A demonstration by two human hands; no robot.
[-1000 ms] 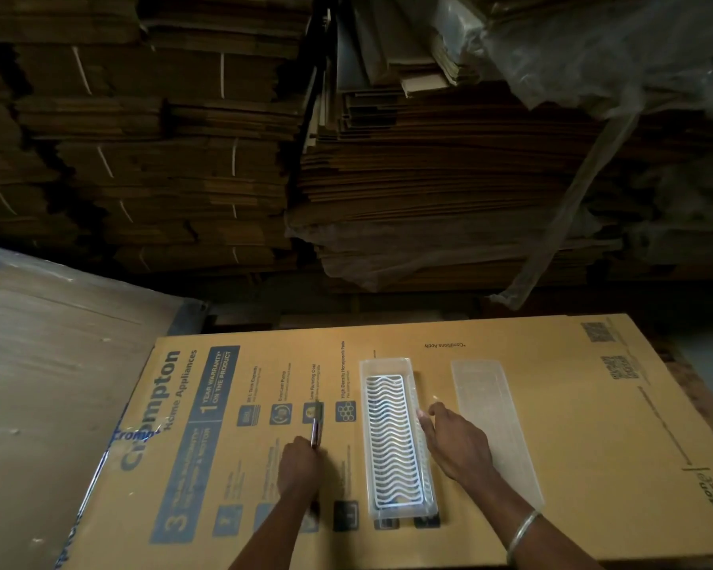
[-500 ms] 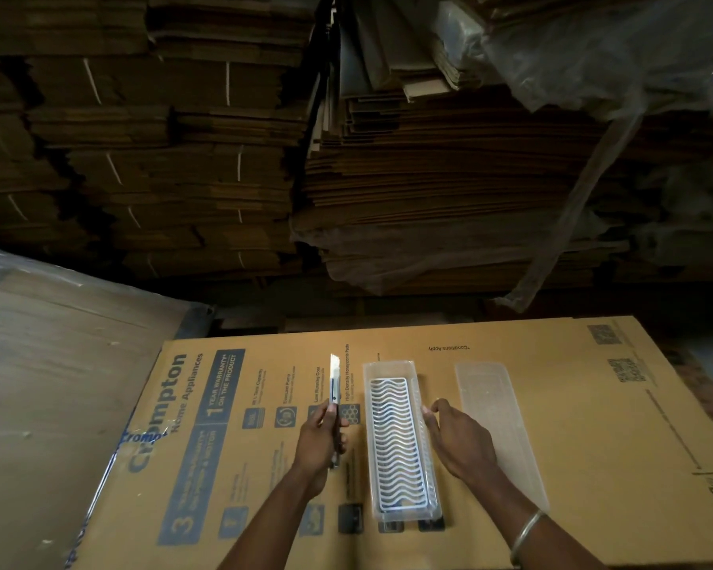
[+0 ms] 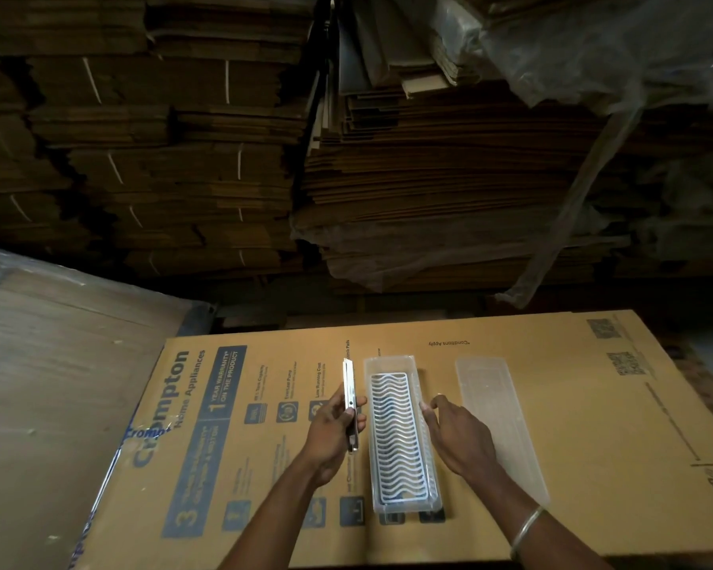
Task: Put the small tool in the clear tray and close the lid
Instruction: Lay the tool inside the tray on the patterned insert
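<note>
**Tool poised beside open tray, lid waiting alongside**

A person's left hand (image 3: 333, 434) grips a small tool (image 3: 350, 405), a slim pale metal-looking bar, with the thumb on one side and the fingers wrapped round the other. The tool is held off the surface with its long axis pointing away from the person, parallel to the clear tray (image 3: 396, 434) just to its right, an alignment that looks chosen so the tool can drop straight into the long narrow tray without turning.

The right hand (image 3: 457, 438) holds nothing; its fingers are loosely spread, the fingertips (image 3: 427, 409) at the tray's right wall, apparently steadying it against a nudge from the incoming tool. Whether they actually press on the plastic cannot be told from this angle. A thin bangle (image 3: 527, 528) sits on that wrist.

The tray lies open, showing only a white insert with wavy ribs (image 3: 394, 438) across its floor. Its clear lid (image 3: 499, 421) lies flat just beyond the right hand, apart from the tray, within easy reach for closing.

Both tray and lid rest on a flattened printed carton (image 3: 593, 425) serving as a work surface. Stacks of folded cardboard (image 3: 449, 178) fill the dim background, with plastic sheeting (image 3: 593, 47) draped over the upper right.

By these signs the tool has yet to go in, and the lid has yet to be fitted.
</note>
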